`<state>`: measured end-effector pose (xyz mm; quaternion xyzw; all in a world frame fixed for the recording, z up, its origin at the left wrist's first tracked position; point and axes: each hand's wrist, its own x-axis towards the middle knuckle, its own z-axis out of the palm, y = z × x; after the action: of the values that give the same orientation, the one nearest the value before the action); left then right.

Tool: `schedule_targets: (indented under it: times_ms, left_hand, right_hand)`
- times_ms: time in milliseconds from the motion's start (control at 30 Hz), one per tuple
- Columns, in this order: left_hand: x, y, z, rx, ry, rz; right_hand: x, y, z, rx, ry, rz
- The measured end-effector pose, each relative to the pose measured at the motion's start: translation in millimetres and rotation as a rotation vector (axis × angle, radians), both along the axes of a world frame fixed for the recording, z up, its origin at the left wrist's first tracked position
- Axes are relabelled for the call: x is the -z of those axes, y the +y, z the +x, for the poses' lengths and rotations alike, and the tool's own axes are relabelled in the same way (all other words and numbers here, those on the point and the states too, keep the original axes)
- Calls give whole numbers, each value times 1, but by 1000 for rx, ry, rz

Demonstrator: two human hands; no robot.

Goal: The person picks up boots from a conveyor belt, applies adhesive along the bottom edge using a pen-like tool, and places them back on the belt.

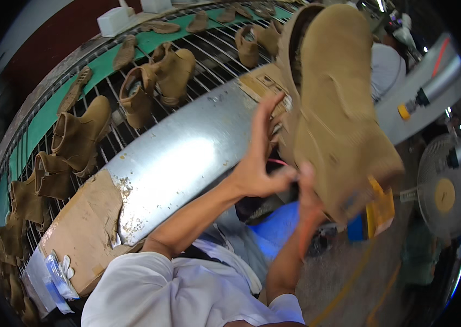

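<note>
Tan boot [337, 103] beside spread left fingers [263, 117]

Upper left on my feed, I see a wall [40, 57] banded pale and dark red. A barred metal rack [214, 61] edged with a green strip [179, 36] curves from there down the left. I get bright glare on the metal worktop [187, 150] mid-frame. Far right stands a round fan [444, 196]; lower right, drab floor [326, 272] with yellow lines.

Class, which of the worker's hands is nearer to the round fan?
The right hand: it is at the lower edge of the raised boot, left of the fan. The left hand is farther left, beside the boot.
</note>
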<state>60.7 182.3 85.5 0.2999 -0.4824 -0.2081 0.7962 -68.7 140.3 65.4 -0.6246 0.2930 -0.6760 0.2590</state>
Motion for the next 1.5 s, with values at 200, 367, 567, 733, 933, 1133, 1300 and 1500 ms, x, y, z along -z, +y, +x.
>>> schedule_targets:
  times_ms: [200, 367, 567, 733, 933, 1133, 1300, 1500]
  left_hand:
    - [24, -8, -72, 622, 169, 443]
    - [122, 3, -151, 812, 504, 666]
    - [204, 14, -180, 950, 764, 843]
    - [217, 11, -185, 926, 926, 850]
    - [237, 12, -175, 994, 1172, 1014]
    - [262, 5, -186, 900, 1068, 953]
    - [238, 12, -191, 957, 1056, 866]
    - [249, 5, -177, 1082, 1190, 1051]
  right_hand:
    - [44, 82, -190, 8, 381, 230]
    - [66, 99, -204, 246, -11, 510]
    - [118, 93, -203, 258, -270, 535]
    - [149, 84, -192, 268, -170, 558]
    - [177, 127, -206, 335, -79, 738]
    - [176, 130, -209, 445, -308, 799]
    - [187, 109, -204, 481, -250, 697]
    - [185, 134, -222, 429, -66, 856]
